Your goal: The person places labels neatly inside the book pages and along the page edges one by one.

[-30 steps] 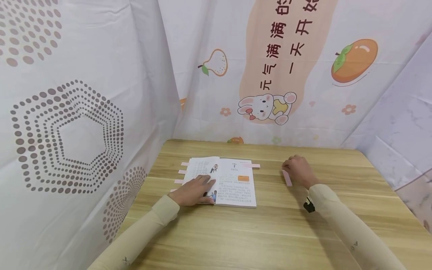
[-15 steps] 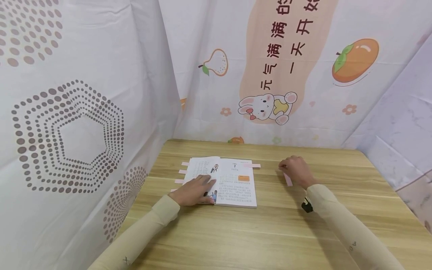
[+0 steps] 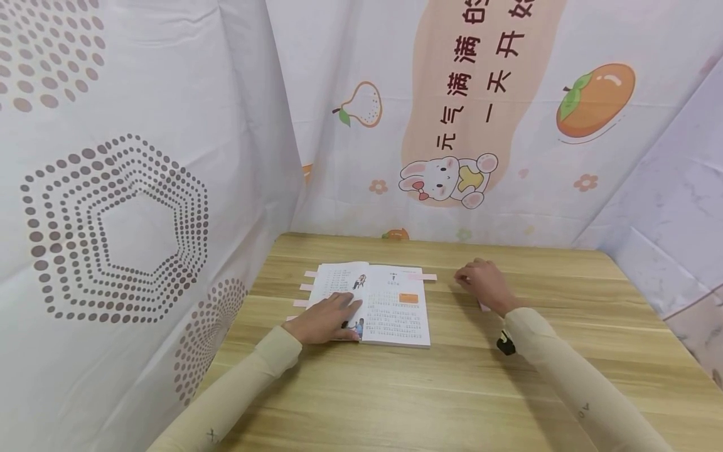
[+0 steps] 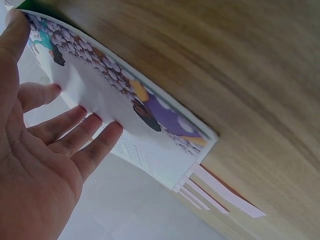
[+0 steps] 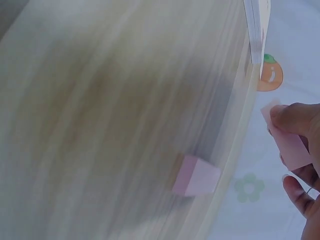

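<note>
An open book (image 3: 395, 323) lies on the table with printed text and small pictures on its pages. My left hand (image 3: 324, 319) rests on the left page near the spine; in the left wrist view its fingertips (image 4: 116, 127) press the paper with fingers spread. My right hand (image 3: 487, 285) is to the right of the book, above the table. Between thumb and fingers it pinches a pink sticky note (image 5: 290, 145), seen in the right wrist view. A thick pad of pink sticky notes (image 5: 197, 176) sits on the table below that hand, mostly hidden in the head view.
Several pink tabs (image 3: 305, 287) stick out from the book's left edge, and one pink tab (image 3: 426, 277) from the upper right edge. The wooden table (image 3: 395, 395) ends at a printed white curtain (image 3: 350, 188) behind. Another curtain (image 3: 135, 351) hangs at the left.
My right hand has lifted from the pink pad and moved left toward the book, with a pink sticky note in its fingers. My left hand stays on the page.
</note>
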A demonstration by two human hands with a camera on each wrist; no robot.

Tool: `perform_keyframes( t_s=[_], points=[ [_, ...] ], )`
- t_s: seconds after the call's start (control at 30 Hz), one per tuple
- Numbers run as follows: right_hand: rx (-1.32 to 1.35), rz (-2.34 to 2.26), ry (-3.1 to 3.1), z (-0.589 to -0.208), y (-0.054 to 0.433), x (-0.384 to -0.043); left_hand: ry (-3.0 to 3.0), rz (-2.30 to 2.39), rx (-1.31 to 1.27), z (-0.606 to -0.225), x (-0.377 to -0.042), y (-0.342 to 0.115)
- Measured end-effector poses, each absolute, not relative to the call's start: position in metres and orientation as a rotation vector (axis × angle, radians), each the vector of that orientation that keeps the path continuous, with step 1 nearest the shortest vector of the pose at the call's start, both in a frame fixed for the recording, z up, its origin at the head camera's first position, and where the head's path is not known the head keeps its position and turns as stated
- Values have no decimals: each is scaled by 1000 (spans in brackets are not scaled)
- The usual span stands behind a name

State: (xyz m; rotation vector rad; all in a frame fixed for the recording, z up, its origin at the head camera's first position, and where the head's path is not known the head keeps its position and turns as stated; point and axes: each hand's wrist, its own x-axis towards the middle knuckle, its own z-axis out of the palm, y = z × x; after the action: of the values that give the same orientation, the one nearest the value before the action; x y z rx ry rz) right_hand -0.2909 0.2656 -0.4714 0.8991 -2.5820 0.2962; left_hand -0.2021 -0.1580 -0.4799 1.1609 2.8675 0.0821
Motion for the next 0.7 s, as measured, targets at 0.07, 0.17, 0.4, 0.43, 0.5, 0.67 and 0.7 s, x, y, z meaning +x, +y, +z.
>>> perform_keyframes(
  t_s=[0.07,0.17,0.4,0.43,0.5,0.67,0.7],
  points=[
    [918,285,-2556,-470,261,-291,2867,76,1161,-480,-202,-158],
    [936,277,-2545,-470,253,-290,2869,75,1169,-480,-202,-159],
    [965,276,-2554,-467,239,-288,2873,85,1185,-480,-202,-159],
    [976,285,-2546,-467,238,-288,2873,84,1188,-480,-203,-159],
    [1000,300,-2523,-468,235,-288,2871,82,1185,-480,-202,-158],
    [1028,309,-2509,-469,228,-288,2868,83,1174,-478,-201,-158],
    [1026,304,-2514,-469,226,-288,2867,85,1173,-478,-201,-158]
  ],
)
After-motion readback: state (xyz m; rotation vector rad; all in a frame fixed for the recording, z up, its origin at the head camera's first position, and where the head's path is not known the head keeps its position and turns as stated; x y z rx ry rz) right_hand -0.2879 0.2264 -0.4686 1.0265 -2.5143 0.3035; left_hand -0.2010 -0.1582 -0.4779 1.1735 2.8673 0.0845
